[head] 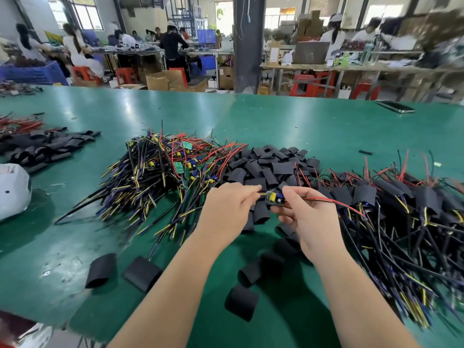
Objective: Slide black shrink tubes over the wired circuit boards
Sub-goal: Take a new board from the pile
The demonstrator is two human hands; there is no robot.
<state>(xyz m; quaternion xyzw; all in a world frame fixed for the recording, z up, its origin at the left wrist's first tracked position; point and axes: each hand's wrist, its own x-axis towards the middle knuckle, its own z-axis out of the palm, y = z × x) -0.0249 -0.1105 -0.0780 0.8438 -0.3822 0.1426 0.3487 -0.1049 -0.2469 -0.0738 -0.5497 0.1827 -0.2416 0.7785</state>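
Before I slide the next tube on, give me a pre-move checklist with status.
1. Grip on the circuit board: ok. The left hand pinches its yellow-wire end and the right hand pinches the other end.
2. Board bare: ok. Its components are exposed, with no tube on it.
3. Tube in hand: cannot tell. A shrink tube sits right under the left fingers, either held or lying there.
4. Red and black leads: ok. They run together, trailing right over the sleeved pile.
5. Spare tubes in reach: ok. Loose shrink tubes lie on the green table by the forearms.
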